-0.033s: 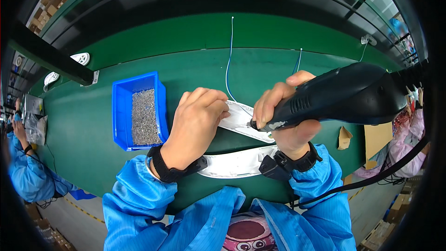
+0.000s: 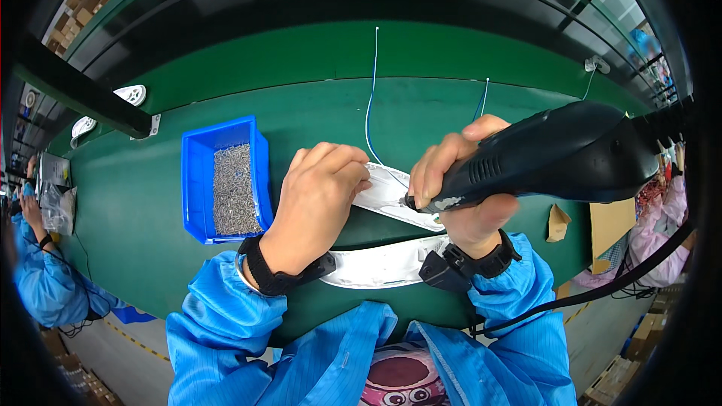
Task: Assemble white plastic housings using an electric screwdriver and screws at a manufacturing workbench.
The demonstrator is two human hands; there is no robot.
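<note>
My right hand (image 2: 466, 203) grips a black electric screwdriver (image 2: 564, 154), which lies tilted with its tip end at a long white plastic part (image 2: 387, 194). Whether the tip touches the part is hidden by my fingers. At the far left end of that same part is my left hand (image 2: 322, 188), fingers curled and closed on its edge. Closer to me, a second curved white plastic part (image 2: 376, 268) lies between my wrists, its ends partly covered by the black wristbands. A thin blue-and-white wire (image 2: 369, 116) runs down to the upper part.
Left of my hands stands a blue bin (image 2: 194, 180) with many small metal screws (image 2: 235, 192). A black post (image 2: 83, 94) rises at the left. Cardboard (image 2: 611, 225) and a torn brown scrap (image 2: 557, 223) lie right. A thick black cable (image 2: 624, 278) hangs there. Another person's blue sleeve (image 2: 45, 278) shows far left.
</note>
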